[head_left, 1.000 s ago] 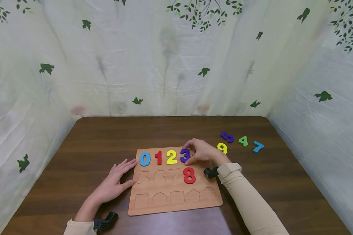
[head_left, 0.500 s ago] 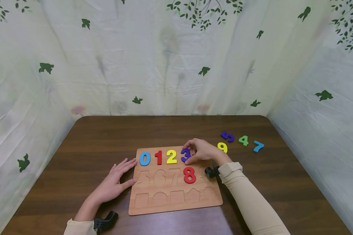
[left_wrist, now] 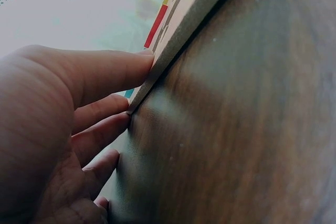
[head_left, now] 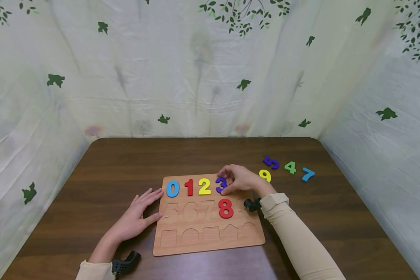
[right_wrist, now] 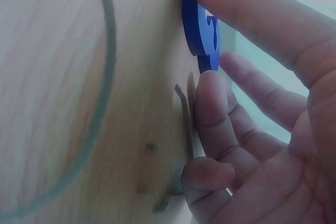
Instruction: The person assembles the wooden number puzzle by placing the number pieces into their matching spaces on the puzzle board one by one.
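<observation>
A wooden number puzzle board (head_left: 213, 249) lies on the table. My right hand (head_left: 243, 179) holds a dark blue number 3 (head_left: 223, 186) between thumb and fingers at the board's top row; the right wrist view shows the piece (right_wrist: 195, 30) by the thumb, close to the wood. To its left stand a yellow 2 (head_left: 204, 191), a red 1 (head_left: 189, 188) and a light blue 0 (head_left: 169, 189). Below the 3 is a red 8 (head_left: 225, 213). With fingers spread, my left hand (head_left: 134, 219) touches the board's left edge, thumb and fingertips at its side.
Beyond the board's upper right lie loose numbers: a yellow 9 (head_left: 265, 172), a dark blue 5 (head_left: 271, 162), a green 4 (head_left: 290, 167) and a light blue 7 (head_left: 307, 174). A white curtain (head_left: 182, 77) with leaf prints surrounds the brown table (head_left: 126, 159).
</observation>
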A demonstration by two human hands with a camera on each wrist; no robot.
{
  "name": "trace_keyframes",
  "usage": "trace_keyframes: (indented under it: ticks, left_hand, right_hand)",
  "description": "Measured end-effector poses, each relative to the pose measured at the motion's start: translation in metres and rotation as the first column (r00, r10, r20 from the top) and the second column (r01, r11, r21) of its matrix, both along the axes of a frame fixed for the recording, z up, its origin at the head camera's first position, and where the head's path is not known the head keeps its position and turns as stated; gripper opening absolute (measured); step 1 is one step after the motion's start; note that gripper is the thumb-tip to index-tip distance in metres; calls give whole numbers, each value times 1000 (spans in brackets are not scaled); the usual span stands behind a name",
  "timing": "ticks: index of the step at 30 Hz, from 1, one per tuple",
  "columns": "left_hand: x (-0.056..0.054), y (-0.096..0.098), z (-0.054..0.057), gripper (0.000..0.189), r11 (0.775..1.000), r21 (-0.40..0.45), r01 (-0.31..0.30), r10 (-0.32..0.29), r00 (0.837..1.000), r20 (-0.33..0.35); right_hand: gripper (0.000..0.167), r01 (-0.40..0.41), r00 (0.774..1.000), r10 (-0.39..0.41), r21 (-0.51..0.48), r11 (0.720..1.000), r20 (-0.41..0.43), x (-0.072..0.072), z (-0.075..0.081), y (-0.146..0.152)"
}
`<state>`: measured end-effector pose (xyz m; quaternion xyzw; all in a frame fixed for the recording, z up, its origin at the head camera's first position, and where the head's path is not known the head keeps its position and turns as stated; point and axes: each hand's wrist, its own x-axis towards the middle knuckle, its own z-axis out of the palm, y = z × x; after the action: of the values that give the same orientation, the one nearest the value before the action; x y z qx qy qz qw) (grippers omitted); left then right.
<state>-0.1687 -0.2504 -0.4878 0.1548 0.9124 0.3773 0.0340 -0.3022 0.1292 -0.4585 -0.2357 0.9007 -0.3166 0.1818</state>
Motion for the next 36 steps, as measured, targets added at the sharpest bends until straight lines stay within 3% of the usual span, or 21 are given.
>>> trace_keyframes:
  ticks: [8, 19, 27, 36]
  left_hand:
    - [0, 1, 1, 69, 1000, 1, 0, 0, 1000, 0]
    - [0, 0, 0, 69, 1000, -3, 6, -6, 1000, -6]
    - [-1, 0, 1, 70, 1000, -4, 7, -7, 1000, -8]
    - [-1, -1, -1, 70, 1000, -6, 12, -12, 1000, -17]
  right_hand:
    - [53, -35, 999, 35, 6, 999, -20, 1, 2, 1]
    - [55, -9, 1000, 9, 3, 1000, -2, 1, 6, 7]
    - [58, 68, 996, -69, -22, 997, -55, -4, 17, 44]
    - [64, 157, 980, -157, -5, 988, -126, -11, 22, 107]
